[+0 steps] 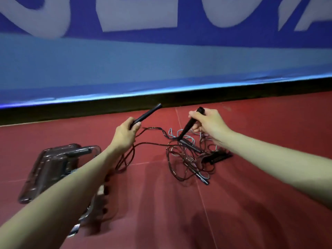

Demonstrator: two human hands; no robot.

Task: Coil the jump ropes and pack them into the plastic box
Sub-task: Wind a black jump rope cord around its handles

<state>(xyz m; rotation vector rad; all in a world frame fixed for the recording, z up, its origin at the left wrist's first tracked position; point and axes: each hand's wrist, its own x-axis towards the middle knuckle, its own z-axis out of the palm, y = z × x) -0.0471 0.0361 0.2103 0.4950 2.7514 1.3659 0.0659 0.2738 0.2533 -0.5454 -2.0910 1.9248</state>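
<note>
My left hand (125, 132) grips a black jump rope handle (147, 114) that points up and to the right. My right hand (206, 123) grips a second black handle (188, 126) that slants down to the left. A thin dark cord (152, 143) runs from the held handles to a tangled pile of jump ropes (188, 159) on the red floor, below my right hand. More black handles (201, 177) lie in the pile. The clear plastic box (50, 169) sits on the floor at the left, partly hidden by my left forearm.
A blue banner with large white letters (161, 60) hangs just behind the ropes, above a black strip at the floor's far edge. White seams (203, 194) cross the red floor. Bare red floor lies in front of the pile and to the right.
</note>
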